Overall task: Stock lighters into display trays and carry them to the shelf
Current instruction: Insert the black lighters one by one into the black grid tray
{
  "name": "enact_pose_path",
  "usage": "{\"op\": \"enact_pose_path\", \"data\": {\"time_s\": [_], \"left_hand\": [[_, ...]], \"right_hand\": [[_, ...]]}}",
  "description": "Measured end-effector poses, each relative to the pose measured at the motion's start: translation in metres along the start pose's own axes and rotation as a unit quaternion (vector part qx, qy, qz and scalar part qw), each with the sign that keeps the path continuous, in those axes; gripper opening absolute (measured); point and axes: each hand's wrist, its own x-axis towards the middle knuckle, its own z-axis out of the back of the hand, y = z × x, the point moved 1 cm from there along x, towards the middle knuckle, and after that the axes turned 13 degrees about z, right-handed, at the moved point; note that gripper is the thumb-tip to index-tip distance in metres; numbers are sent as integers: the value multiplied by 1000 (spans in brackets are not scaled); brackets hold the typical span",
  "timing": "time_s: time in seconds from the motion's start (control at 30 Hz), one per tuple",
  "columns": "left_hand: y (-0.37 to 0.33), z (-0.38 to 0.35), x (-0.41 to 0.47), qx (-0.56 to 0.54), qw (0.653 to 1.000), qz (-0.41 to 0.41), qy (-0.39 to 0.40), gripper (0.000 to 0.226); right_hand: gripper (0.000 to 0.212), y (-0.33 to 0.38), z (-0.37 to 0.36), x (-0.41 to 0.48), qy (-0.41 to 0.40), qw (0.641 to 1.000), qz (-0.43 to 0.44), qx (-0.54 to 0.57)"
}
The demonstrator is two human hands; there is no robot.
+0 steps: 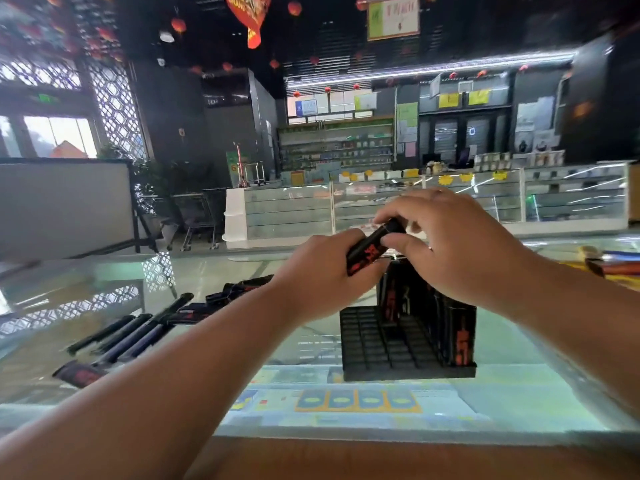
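Observation:
A black display tray (377,344) with a grid of slots stands on the glass counter (242,271). Several black lighters with red print (460,327) stand upright along its far and right sides. Above the tray, my left hand (318,275) grips the lower end of a black lighter with red print (372,247), tilted up to the right. My right hand (450,237) pinches that lighter's upper end between thumb and fingers. More loose lighters (138,334) lie in a scattered row on the glass at the left.
The counter's near edge is a brown wooden strip (381,459). Coloured packets (360,400) show under the glass. Pens or similar items (613,263) lie at the far right. Across the aisle stand glass showcases (415,206) and stocked shelves.

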Motion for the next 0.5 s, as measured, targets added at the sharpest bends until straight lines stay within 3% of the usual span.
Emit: {"op": "enact_pose_path", "data": {"time_s": [0.17, 0.5], "left_hand": [[12, -14, 8, -1, 1000, 22, 12, 19], [25, -20, -1, 51, 998, -6, 31, 28]], "right_hand": [[17, -11, 1, 1, 22, 995, -54, 80], [7, -20, 6, -1, 10, 982, -93, 167]]}}
